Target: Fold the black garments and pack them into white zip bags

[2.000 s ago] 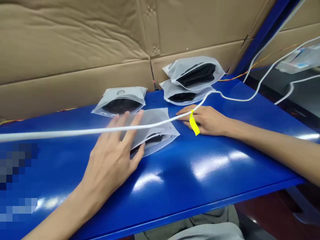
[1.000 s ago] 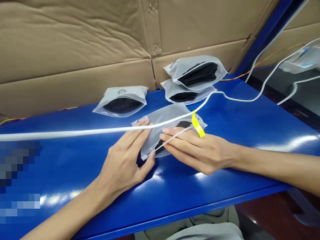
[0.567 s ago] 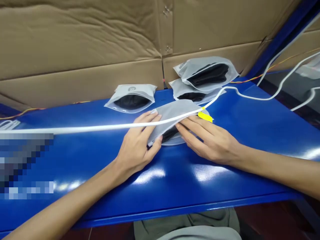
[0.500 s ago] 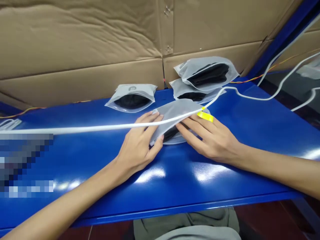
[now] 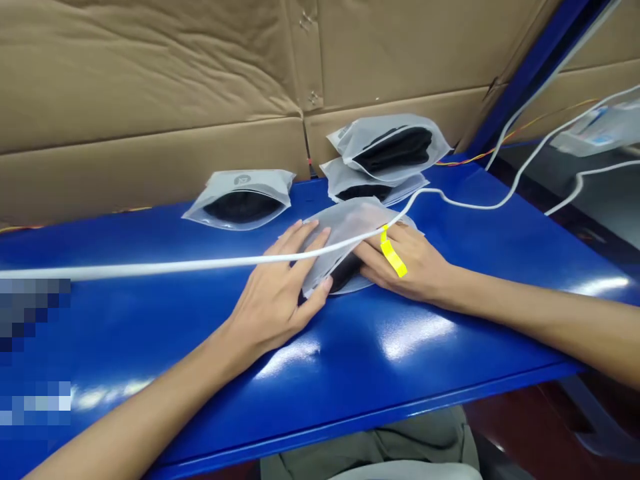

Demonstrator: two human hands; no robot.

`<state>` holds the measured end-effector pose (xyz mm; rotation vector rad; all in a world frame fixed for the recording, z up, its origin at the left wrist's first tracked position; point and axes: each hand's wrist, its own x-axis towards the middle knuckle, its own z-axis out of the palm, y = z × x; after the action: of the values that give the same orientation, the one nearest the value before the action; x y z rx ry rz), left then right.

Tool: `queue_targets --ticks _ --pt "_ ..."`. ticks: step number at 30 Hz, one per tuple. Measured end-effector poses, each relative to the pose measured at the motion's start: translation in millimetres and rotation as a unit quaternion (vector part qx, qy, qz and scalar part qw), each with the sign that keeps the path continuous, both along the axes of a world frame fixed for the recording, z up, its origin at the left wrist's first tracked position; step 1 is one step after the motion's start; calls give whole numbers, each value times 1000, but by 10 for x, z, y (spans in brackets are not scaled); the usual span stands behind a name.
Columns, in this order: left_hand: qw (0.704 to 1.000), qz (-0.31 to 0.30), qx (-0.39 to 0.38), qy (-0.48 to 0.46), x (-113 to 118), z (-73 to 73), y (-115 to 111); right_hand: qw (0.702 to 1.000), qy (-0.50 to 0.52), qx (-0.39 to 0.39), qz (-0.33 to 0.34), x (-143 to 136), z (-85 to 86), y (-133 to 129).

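A frosted plastic bag lies on the blue table with its mouth toward me and a black item inside, which looks like folded fabric. My left hand rests at the bag's left side, fingers spread over its edge and thumb by the mouth. My right hand reaches into the mouth from the right; its stretched fingers show faintly through the film, fingertips blurred. Across the view, in front of the bag and hands, runs a white cable with a yellow tag.
Behind on the left sits another frosted bag with black contents. Two more, an upper bag and a lower bag, are stacked at the back right. A brown cardboard wall borders the blue table.
My right hand has slid deeper into the bag's mouth, its fingers now under the upper film. My left hand stays on the bag. The view has shifted slightly, and the yellow tag has swung down.
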<state>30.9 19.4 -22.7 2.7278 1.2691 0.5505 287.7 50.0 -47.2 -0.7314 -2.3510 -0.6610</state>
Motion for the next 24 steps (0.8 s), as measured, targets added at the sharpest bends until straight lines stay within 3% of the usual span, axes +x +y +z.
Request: queue_targets --ticks 4,8,17,19,24 --pt "998 -3 -60 -11 -40 34 48 999 6 -2 31 65 10 -10" --pt "992 -5 -125 -8 -66 59 105 993 32 -1 113 108 16 -18" --pt "986 -45 -154 41 -196 132 119 963 53 -30 261 214 -17 21" --pt "985 -48 -159 50 -219 152 117 964 31 -39 261 202 -9 -4" --pt "984 -26 -165 67 -240 146 151 983 -6 -87 159 73 64 -125"
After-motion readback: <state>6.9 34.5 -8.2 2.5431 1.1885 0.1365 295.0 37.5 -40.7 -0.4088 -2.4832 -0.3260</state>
